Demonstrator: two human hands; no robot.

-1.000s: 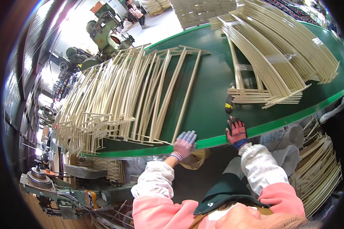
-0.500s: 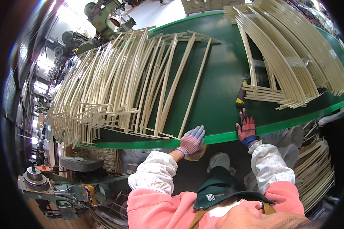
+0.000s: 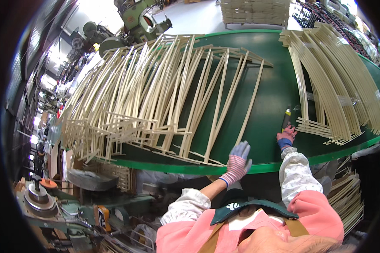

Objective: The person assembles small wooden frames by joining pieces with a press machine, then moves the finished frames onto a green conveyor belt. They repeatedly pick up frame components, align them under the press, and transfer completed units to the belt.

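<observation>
On the green table (image 3: 270,99), my right hand (image 3: 286,135), in a red-and-blue work glove, has its fingers closed over the near end of a black-and-yellow utility knife (image 3: 286,118). Part of the handle is hidden under the fingers. My left hand (image 3: 237,163), in a striped glove with grey fingertips, lies flat at the table's near edge, fingers stretched out and holding nothing. Its fingertips are close to the lower end of a single pale stick (image 3: 251,101). Just right of the knife lie taped bundles of curved pale strips (image 3: 337,88).
A wide heap of loose pale sticks (image 3: 147,92) covers the table's left part. Green machines (image 3: 137,17) stand beyond it, and another machine with a round metal top (image 3: 39,198) is at lower left. More strips (image 3: 346,202) are stacked below the table at right.
My right hand has reached forward and closed on the knife, which lay just beyond its fingertips before. My left hand stays flat by the table edge. The whole view has shifted.
</observation>
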